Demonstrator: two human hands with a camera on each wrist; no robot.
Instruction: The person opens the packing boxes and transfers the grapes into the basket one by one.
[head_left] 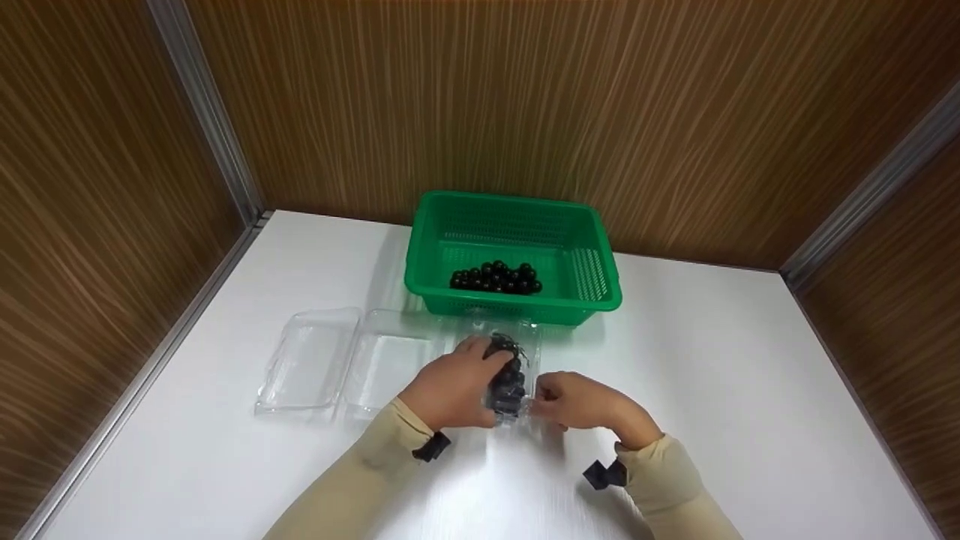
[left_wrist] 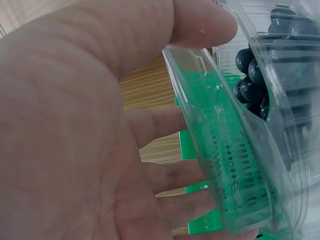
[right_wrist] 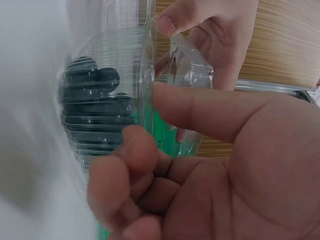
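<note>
A clear plastic clamshell box (head_left: 529,349) with dark grapes (head_left: 506,386) inside lies in front of the green basket. My left hand (head_left: 457,382) holds its lid (left_wrist: 205,115) from the left, thumb at the near end and fingers spread along the far side. The lid stands tilted, partly raised, in the wrist views. At the box's near right corner my right hand (head_left: 581,405) pinches the rim (right_wrist: 146,75) between thumb and curled index finger; its other fingers are curled in. The grapes show through the ribbed wall in the right wrist view.
The green basket (head_left: 517,304) stands at the back against the wood-grain wall, with more dark grapes (head_left: 495,277) in it. Left of the hands lies an open, transparent clamshell box (head_left: 307,360). Wood-grain panels border the white table (head_left: 712,390).
</note>
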